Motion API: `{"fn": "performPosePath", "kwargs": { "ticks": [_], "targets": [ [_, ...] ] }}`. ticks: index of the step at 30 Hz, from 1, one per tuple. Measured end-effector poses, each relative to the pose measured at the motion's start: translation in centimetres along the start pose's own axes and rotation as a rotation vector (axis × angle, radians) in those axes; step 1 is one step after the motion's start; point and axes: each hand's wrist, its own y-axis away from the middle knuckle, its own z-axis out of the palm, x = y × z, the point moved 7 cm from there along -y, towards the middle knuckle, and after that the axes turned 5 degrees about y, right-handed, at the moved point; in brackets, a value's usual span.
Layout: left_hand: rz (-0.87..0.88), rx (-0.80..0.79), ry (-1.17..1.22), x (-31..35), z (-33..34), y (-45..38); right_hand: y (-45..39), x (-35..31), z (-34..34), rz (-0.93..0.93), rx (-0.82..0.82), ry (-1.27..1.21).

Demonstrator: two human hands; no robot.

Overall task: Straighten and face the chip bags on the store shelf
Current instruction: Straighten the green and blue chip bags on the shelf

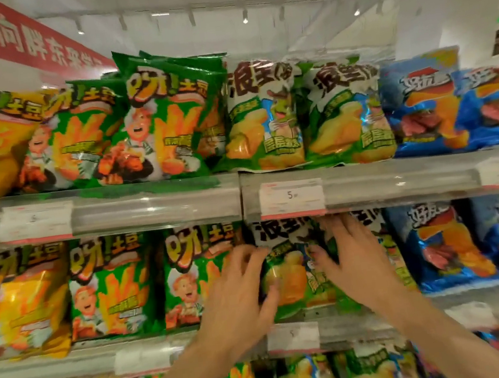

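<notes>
Your left hand (241,287) and right hand (349,258) are both on the green-and-white chip bag (296,277) standing at the front of the middle shelf (368,322), in the column between the green chef bags (190,277) and the blue bags (446,243). The left hand's fingers curl round the bag's left edge; the right hand lies across its upper right with fingers spread and the thumb pressed into the face, so the 2 hands pinch the bag between them. Squeeze harder and you will likely crumple the film or crush the chips. Pull it forward too far and the base could slip over the shelf lip and drop. The right fingers (334,225) reach close under the price tag (291,197) rail above, so lifting the bag may snag or knock it. Shifting sideways risks tipping a neighbouring bag.
</notes>
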Motion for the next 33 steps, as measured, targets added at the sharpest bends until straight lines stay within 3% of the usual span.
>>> {"fn": "performPosePath", "kwargs": {
  "ticks": [6,11,18,23,28,33],
  "targets": [
    [-0.407,-0.191,0.187,0.3,5.2,-2.1,0.6,0.3,1.3,-0.287,-0.024,0.170],
    [-0.586,-0.160,0.429,-1.3,6.6,-4.1,0.5,2.1,2.2,-0.243,-0.085,0.269],
    [-0.656,-0.164,0.737,-2.5,7.5,-5.9,-1.1,3.0,2.4,-0.182,-0.208,0.215],
    [-0.624,-0.144,0.781,-2.8,7.3,-5.8,-3.0,1.9,1.3,-0.079,-0.365,-0.261],
    [-0.596,-0.112,0.790,-2.8,7.0,-5.2,-3.9,1.7,2.9,0.074,-0.662,-0.458],
    [-0.586,-0.126,0.803,-2.3,6.8,-5.3,-3.9,2.0,3.9,0.161,-0.729,-0.562]
  ]
}}
